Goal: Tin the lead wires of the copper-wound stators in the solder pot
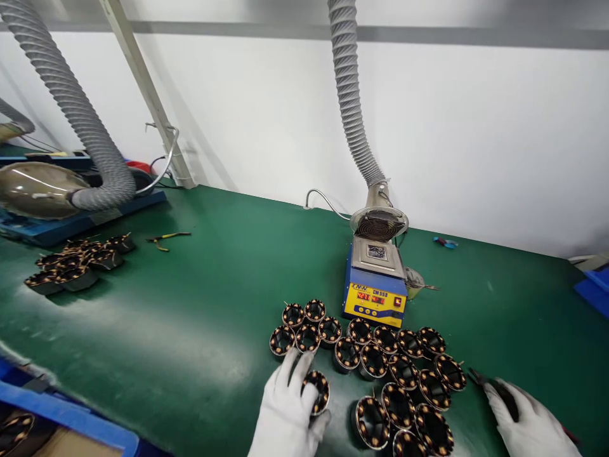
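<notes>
The left hand (288, 412), in a white glove, has its grip closed around one wound stator (318, 390) at the near edge of the green bench (190, 330). The right hand (530, 425), also gloved, has its grip closed on dark pliers (495, 388). Between them lies a cluster of stators (390, 368), just before the blue solder pot (375, 282).

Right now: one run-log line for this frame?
left hand: grips wound stator | right hand: holds dark pliers | stator cluster before solder pot | green mat
</notes>
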Demonstrator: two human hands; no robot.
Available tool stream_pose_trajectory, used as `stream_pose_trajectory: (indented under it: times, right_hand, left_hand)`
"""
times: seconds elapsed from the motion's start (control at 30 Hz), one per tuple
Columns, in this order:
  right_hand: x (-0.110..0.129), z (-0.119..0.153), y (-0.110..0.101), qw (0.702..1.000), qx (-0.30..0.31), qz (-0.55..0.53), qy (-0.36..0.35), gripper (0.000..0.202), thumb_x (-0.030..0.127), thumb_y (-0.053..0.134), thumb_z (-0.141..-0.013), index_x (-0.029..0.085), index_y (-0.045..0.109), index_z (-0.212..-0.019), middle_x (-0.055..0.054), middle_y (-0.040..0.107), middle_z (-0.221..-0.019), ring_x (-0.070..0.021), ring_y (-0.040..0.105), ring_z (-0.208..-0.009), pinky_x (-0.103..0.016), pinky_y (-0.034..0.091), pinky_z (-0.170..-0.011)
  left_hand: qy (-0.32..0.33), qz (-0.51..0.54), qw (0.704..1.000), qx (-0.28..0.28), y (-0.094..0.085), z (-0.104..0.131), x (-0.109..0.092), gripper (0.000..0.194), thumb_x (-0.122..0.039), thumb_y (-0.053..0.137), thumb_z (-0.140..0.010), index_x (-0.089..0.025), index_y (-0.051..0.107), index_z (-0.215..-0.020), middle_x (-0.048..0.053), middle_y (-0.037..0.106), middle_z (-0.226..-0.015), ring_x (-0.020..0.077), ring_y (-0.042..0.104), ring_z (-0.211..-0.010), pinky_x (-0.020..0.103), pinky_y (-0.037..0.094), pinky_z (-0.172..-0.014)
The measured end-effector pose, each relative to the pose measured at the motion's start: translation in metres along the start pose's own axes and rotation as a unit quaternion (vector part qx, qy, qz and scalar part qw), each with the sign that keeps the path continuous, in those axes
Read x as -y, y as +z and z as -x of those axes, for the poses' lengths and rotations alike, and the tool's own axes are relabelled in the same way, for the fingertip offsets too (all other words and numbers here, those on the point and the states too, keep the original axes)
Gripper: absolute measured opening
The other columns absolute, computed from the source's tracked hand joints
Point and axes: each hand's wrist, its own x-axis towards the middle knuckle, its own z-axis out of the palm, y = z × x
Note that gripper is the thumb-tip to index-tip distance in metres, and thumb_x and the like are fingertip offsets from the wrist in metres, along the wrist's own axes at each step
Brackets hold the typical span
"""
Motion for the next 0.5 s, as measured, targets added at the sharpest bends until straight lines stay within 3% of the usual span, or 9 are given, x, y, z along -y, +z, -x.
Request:
stream_pose_trajectory:
  times: [0.07,0.17,0.23,0.3,0.37,0.43,0.5]
  right_hand:
    - [0.022,0.003,-0.015,0.995,-0.049,-0.030,0.075,0.056,0.055,0.036,-0.079,0.012,0.061,-0.103,-0.020,0.062,-0.108,-0.0394,0.053,-0.105,-0.051,0.045,-0.083]
    - [0.076,0.019,-0.042,0.969,-0.106,-0.168,0.149,0.053,0.056,0.042,-0.079,0.017,0.057,-0.110,-0.017,0.057,-0.118,-0.0368,0.051,-0.111,-0.050,0.040,-0.093]
    - [0.121,0.034,-0.059,0.945,-0.053,-0.294,0.136,0.049,0.056,0.053,-0.074,0.020,0.058,-0.107,-0.013,0.058,-0.117,-0.0336,0.052,-0.110,-0.046,0.039,-0.096]
    - [0.166,0.049,-0.071,0.913,0.048,-0.399,0.064,0.043,0.055,0.058,-0.070,0.023,0.062,-0.098,-0.010,0.059,-0.117,-0.0319,0.051,-0.112,-0.043,0.039,-0.096]
    - [0.203,0.061,-0.078,0.856,0.154,-0.493,0.012,0.040,0.050,0.059,-0.071,0.024,0.062,-0.101,-0.007,0.061,-0.114,-0.0273,0.053,-0.109,-0.036,0.041,-0.093]
    - [0.227,0.065,-0.081,0.801,0.257,-0.541,0.009,0.031,0.043,0.060,-0.072,0.023,0.063,-0.095,-0.005,0.066,-0.096,-0.0222,0.061,-0.090,-0.030,0.047,-0.080]
    - [0.236,0.062,-0.082,0.774,0.306,-0.553,-0.027,0.018,0.036,0.060,-0.073,0.021,0.063,-0.082,-0.003,0.065,-0.080,-0.0189,0.061,-0.077,-0.026,0.047,-0.071]
  left_hand:
    - [-0.007,0.020,1.000,0.002,0.003,0.016,0.002,0.024,-0.021,0.071,-0.058,-0.020,0.054,-0.075,0.010,0.058,-0.119,0.0363,0.044,-0.119,0.045,0.046,-0.084]
    - [-0.033,0.055,0.997,0.053,-0.001,0.027,0.002,0.032,-0.015,0.076,-0.056,-0.023,0.057,-0.080,0.008,0.060,-0.113,0.0278,0.059,-0.098,0.038,0.051,-0.080]
    - [-0.061,0.087,0.991,0.080,-0.009,0.024,-0.002,0.032,-0.012,0.078,-0.055,-0.024,0.058,-0.078,0.006,0.061,-0.108,0.0223,0.063,-0.085,0.031,0.053,-0.073]
    - [-0.066,0.111,0.989,0.077,-0.019,0.017,-0.009,0.030,-0.017,0.080,-0.056,-0.024,0.060,-0.076,0.004,0.061,-0.109,0.0216,0.063,-0.084,0.029,0.054,-0.072]
    - [-0.039,0.122,0.990,0.058,-0.028,0.010,-0.016,0.028,-0.023,0.080,-0.059,-0.025,0.061,-0.079,0.006,0.059,-0.114,0.0235,0.062,-0.093,0.029,0.053,-0.077]
    - [0.001,0.124,0.992,0.033,-0.037,0.005,-0.022,0.027,-0.027,0.078,-0.064,-0.025,0.063,-0.086,0.008,0.057,-0.118,0.0253,0.059,-0.101,0.032,0.051,-0.083]
    - [0.031,0.124,0.992,0.003,-0.044,0.003,-0.024,0.026,-0.030,0.072,-0.072,-0.024,0.062,-0.095,0.011,0.058,-0.117,0.0256,0.057,-0.104,0.033,0.049,-0.086]
